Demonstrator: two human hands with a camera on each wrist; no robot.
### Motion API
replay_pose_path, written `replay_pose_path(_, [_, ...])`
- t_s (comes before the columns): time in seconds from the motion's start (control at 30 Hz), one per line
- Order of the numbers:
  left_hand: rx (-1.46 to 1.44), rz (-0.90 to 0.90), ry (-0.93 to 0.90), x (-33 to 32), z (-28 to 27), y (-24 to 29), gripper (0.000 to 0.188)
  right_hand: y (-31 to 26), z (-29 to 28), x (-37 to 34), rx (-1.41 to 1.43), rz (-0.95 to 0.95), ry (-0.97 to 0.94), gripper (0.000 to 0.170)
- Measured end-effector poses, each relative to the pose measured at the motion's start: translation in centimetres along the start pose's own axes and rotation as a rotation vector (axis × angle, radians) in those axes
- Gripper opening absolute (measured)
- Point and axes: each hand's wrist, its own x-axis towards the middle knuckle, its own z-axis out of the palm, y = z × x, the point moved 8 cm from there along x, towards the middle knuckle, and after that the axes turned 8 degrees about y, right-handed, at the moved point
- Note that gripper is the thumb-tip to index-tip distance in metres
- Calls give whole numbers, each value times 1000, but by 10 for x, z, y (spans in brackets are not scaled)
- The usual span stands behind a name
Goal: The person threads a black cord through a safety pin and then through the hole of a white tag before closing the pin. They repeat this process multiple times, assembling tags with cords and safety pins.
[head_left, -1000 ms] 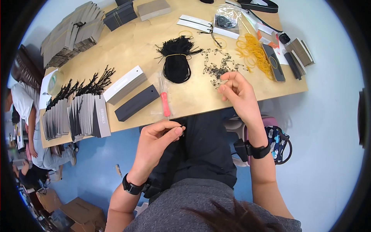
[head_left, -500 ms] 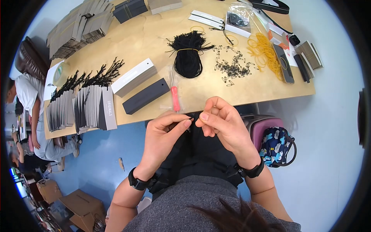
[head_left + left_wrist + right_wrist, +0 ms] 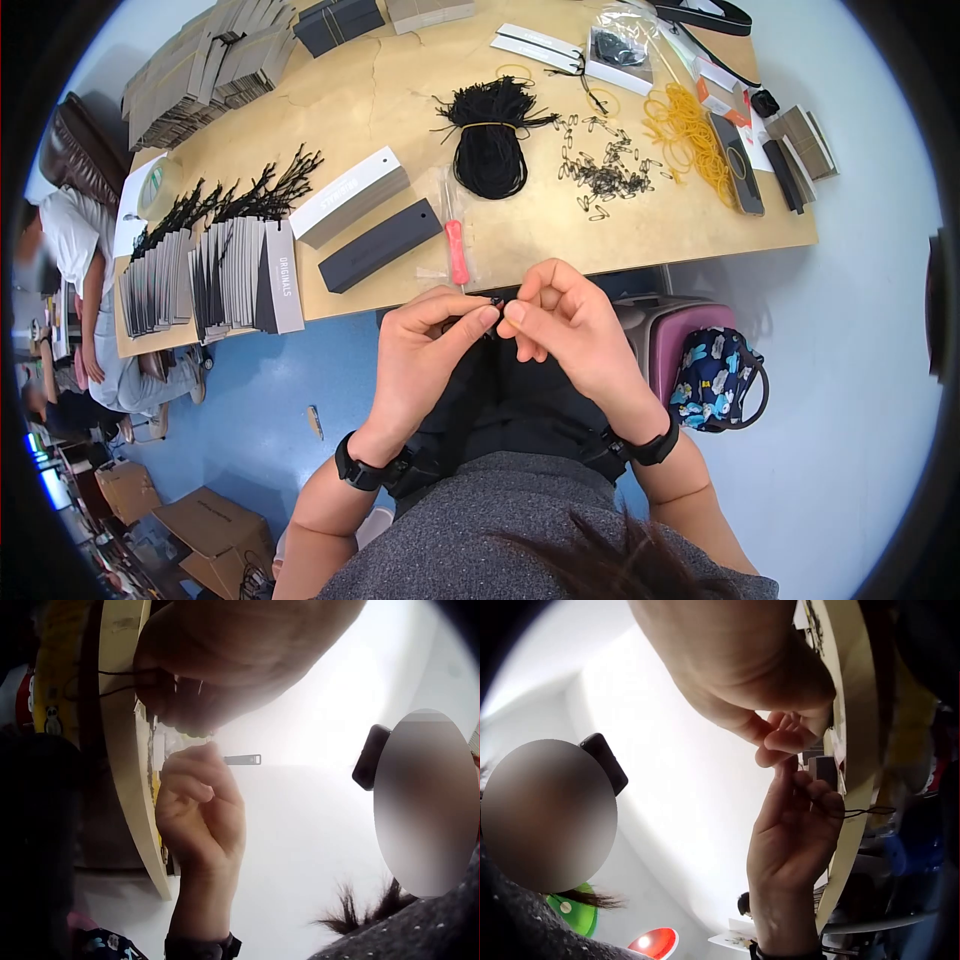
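Pale wood shows across the table (image 3: 560, 235), with blue floor (image 3: 265, 400) below at left. Just off the near edge, my left hand (image 3: 415, 345) pinches a black cord (image 3: 497, 301) between thumb and forefinger, its thin loop hanging free. My right hand (image 3: 570, 335) is just beside those fingertips, thumb and forefinger drawn together; I can't tell what, if anything, they pinch. Farther off lie a red-handled tool (image 3: 457, 252), a banded bundle (image 3: 490, 160) and, right of it, loose pins (image 3: 610, 180).
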Motion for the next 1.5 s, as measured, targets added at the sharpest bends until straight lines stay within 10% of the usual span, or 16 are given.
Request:
replay_pose_path(0.3, [-109,-51,-3,-2,0,2,11,-65,18,-19,-914,-925,89,18])
replay_pose_path(0.8, [-355,-333,-117,-14,-11,-34,21,-69,16,-11,-869,-969,79,20])
replay_pose_path(1.0, [-983,-484,-176,-18,10,-22,20,-61,37,-23,-1034,-1145,47,19])
replay_pose_path(1.1, [-436,-115,33,-7,-6,-12,18,-59,38,-26,-1017,-1056,43,16])
replay_pose_path(1.17, [364,491,87,-13,-4,31,18,-59,35,-27,-991,-989,53,15])
replay_pose_path(1.27, [619,852,121,-27,8,48,21,-49,25,-19,-915,-699,36,12])
replay_pose_path(1.5, [533,773,85,-27,5,50,16,-20,4,-9,-517,-179,-68,12])
